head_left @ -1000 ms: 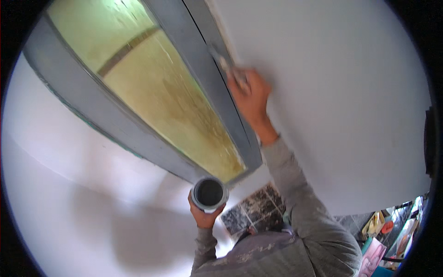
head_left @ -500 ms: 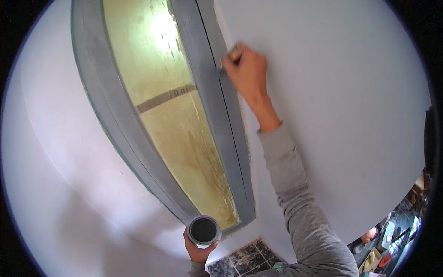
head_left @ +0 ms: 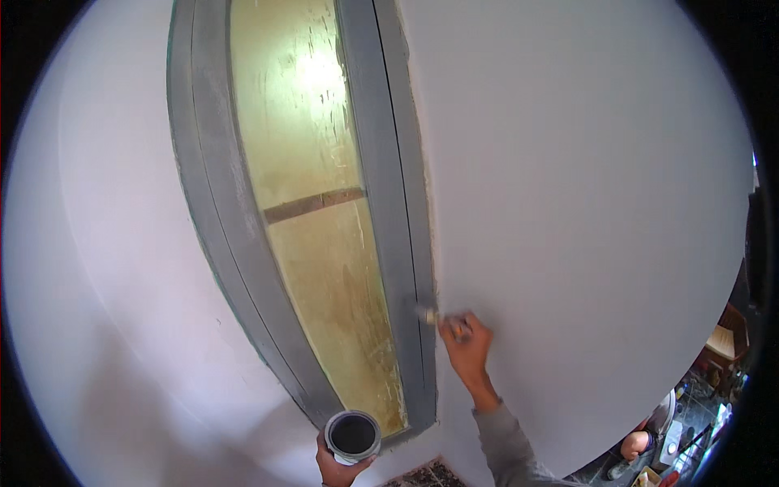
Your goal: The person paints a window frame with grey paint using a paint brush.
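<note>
My left hand is wrapped round a round can of dark grey paint below the foot of a window. In my closed right hand is a paintbrush, its blurred bristles at the right side of the grey frame. A thin black gap runs lengthwise along that side, close to the brush. Yellowish glass panes with streaks and smears fill the frame, and a brown crossbar divides them.
White wall borders the frame on both sides. Dark tiles show at the bottom. At the lower right are another person's bare leg, a wooden chair and cluttered items on the floor.
My right hand has moved down along the right side of the frame with the brush. The view has shifted, and the can sits a little lower in it.
</note>
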{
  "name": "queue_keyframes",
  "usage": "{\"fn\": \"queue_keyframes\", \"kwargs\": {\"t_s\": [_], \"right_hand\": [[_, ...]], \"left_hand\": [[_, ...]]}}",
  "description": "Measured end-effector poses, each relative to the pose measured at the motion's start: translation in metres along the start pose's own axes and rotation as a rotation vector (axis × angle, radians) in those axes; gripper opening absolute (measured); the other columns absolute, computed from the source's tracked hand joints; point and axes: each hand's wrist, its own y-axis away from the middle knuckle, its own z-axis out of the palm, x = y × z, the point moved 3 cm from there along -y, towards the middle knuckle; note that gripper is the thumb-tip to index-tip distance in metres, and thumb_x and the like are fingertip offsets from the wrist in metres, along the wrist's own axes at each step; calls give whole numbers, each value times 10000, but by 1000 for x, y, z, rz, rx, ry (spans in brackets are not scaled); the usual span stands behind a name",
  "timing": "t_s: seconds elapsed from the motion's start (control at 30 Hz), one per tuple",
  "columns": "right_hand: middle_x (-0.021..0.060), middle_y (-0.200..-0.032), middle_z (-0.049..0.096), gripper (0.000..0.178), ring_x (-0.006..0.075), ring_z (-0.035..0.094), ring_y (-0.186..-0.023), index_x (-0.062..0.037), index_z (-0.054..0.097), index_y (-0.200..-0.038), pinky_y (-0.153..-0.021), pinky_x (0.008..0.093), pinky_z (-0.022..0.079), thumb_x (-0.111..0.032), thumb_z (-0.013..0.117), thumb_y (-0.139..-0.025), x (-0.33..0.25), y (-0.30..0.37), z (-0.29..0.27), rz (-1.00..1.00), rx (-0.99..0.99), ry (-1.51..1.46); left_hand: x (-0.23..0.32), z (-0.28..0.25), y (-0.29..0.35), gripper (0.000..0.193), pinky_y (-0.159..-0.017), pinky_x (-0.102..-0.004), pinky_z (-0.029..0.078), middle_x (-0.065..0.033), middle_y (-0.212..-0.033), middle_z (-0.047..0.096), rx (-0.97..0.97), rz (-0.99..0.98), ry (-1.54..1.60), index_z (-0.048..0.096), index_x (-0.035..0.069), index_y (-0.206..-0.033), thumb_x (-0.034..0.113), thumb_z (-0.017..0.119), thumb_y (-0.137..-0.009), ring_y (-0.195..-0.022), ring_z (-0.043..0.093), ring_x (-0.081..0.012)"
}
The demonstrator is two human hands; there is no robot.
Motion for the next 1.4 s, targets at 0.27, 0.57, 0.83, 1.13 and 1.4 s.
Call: {"fn": "queue_keyframes", "kwargs": {"t_s": [0.27,0.57,0.83,1.13,1.4], "right_hand": [[69,-927,773,291,176,737,-752,-104,790,-1088,-649,286,562,-90,829,-799,-85,18,-69,-34,-879,-105],[7,-945,767,273,211,744,-814,-144,780,-957,-628,329,571,-120,827,-689,-124,14,-22,-494,-1307,141],[23,-808,725,110,220,717,-739,-113,730,-819,-599,337,554,-93,746,-712,-124,55,-7,-530,-1418,282],[64,-680,672,51,234,698,-686,-94,700,-759,-561,358,514,-69,738,-736,-96,85,13,-531,-1452,295],[72,-721,694,100,258,696,-705,-105,731,-838,-614,376,508,-101,788,-755,-92,71,21,-367,-1513,157]], "left_hand": [[-28,17,-4,1114,-1071,-465,474,-205,-1334,631,-314,-73,-21,420,-39,-1430,333,1007,-560,-1247,619,-330],[-7,52,-32,1121,-1081,-436,456,-193,-1379,586,-380,-5,-47,462,16,-1428,263,996,-474,-1279,585,-355],[3,49,-14,1086,-1100,-461,430,-184,-1409,550,-389,71,-33,480,48,-1418,257,994,-485,-1327,531,-373],[8,38,-13,1087,-1098,-474,430,-179,-1423,533,-375,119,-124,466,72,-1442,272,977,-503,-1326,519,-388],[3,28,-11,1102,-1110,-503,415,-184,-1428,531,-361,159,-170,469,73,-1443,307,977,-493,-1333,504,-403]]}}
